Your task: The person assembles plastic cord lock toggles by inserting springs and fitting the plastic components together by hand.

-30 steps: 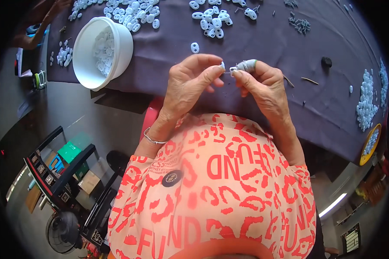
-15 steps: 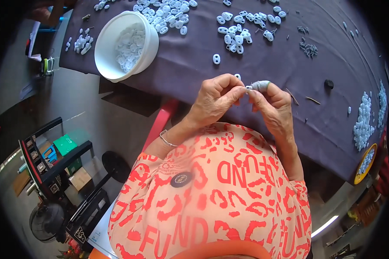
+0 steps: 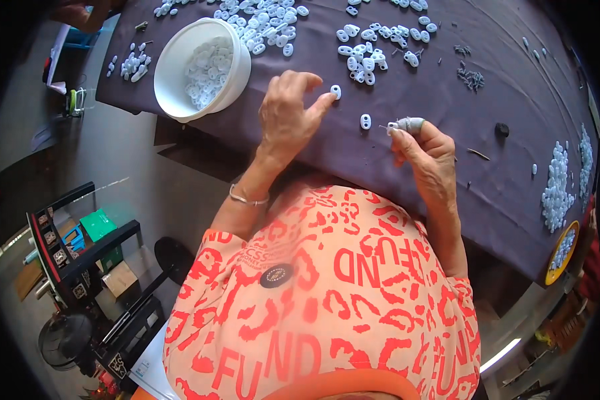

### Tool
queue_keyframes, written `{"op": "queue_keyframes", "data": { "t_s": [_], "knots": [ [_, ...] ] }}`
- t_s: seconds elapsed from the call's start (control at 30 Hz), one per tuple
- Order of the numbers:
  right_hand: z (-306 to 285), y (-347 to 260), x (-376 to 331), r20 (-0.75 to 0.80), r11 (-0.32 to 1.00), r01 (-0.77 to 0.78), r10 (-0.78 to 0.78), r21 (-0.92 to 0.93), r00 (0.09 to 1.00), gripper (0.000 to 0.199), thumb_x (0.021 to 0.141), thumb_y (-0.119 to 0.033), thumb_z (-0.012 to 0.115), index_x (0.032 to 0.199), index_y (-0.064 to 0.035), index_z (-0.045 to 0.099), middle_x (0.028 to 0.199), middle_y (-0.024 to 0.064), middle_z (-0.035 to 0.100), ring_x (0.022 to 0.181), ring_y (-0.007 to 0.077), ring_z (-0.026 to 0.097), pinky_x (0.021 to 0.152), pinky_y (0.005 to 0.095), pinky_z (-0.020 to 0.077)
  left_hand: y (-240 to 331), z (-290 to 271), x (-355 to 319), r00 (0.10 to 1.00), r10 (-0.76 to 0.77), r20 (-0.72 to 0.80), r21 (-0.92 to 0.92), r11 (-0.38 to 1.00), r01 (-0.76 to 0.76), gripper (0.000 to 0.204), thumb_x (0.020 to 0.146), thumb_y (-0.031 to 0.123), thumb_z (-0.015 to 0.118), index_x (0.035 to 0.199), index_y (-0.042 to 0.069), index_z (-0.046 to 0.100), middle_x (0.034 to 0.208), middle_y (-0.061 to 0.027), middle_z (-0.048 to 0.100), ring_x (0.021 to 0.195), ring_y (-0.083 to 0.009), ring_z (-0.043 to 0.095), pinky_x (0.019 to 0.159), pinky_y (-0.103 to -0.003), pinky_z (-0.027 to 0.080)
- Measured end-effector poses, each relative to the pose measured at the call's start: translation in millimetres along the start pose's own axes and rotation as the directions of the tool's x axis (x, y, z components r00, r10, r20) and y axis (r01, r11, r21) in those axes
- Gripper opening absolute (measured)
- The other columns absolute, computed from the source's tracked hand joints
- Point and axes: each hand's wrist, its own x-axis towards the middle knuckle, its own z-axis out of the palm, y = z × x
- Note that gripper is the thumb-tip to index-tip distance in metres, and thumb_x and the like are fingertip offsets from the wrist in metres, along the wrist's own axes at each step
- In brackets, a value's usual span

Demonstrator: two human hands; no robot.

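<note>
My left hand (image 3: pixel 288 110) reaches over the dark tablecloth with thumb and index finger spread. Its thumb tip is at the edge of a small white oval plastic piece with two holes (image 3: pixel 336 92); whether they touch I cannot tell. My right hand (image 3: pixel 428 148), one finger wrapped in grey tape, pinches a small white plastic piece (image 3: pixel 393 127). A thin pin or screw seems to stick out of it to the left. Between the hands, another white two-hole oval piece (image 3: pixel 365 121) lies alone on the cloth.
A white tub (image 3: pixel 241 80) of white pieces stands at the left. Loose oval pieces (image 3: pixel 363 63) and dark screws (image 3: pixel 472 79) lie beyond my hands. Toward the right are a black lump (image 3: pixel 501 130), a thin stick (image 3: pixel 478 154), small white pieces (image 3: pixel 557 190) and a yellow-rimmed dish (image 3: pixel 551 275).
My left hand has let go of the small piece held by both hands and moved left and away from me, opening. My right hand keeps its pinch, nearly in place.
</note>
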Motion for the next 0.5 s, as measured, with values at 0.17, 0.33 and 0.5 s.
{"op": "queue_keyframes", "data": {
  "t_s": [0.17,0.33,0.5],
  "knots": [
    [-3.0,1.8,-4.0,-0.013,1.000,-0.007,0.007,0.011,1.000,0.014,0.086,-0.011,0.062,0.091,0.0014,0.062,0.070,0.0012,0.058,0.060,0.0060,0.051,0.054,0.0207,0.0434,1.9,12.1,10.5,0.993,0.005,0.117,0.013,1.000,-0.006,0.019,0.070,0.023,0.073,0.076,0.008,0.063,0.079,-0.0050,0.057,0.077,-0.0234,0.053,0.066,-0.036,0.045],
    [-4.0,2.2,-8.5,-0.018,1.000,0.004,-0.004,0.011,1.000,0.013,0.086,-0.011,0.062,0.091,0.0013,0.062,0.071,0.0008,0.058,0.060,0.0060,0.051,0.054,0.0203,0.0431,15.3,14.7,3.6,0.971,-0.052,0.235,-0.412,0.899,0.148,0.015,0.078,0.016,0.070,0.086,0.004,0.065,0.078,-0.0025,0.064,0.067,-0.0118,0.060,0.057,-0.024,0.046],
    [-0.3,-14.7,-13.0,0.022,0.998,0.061,-0.061,0.024,0.998,0.013,0.086,-0.011,0.062,0.091,0.0012,0.062,0.070,0.0001,0.058,0.060,0.0051,0.050,0.053,0.0197,0.0416,30.5,-10.1,-3.0,0.743,-0.207,0.637,-0.686,0.290,0.668,0.015,0.084,0.016,0.065,0.093,0.004,0.063,0.084,-0.0054,0.065,0.075,-0.0116,0.063,0.058,-0.022,0.048]
  ]
}}
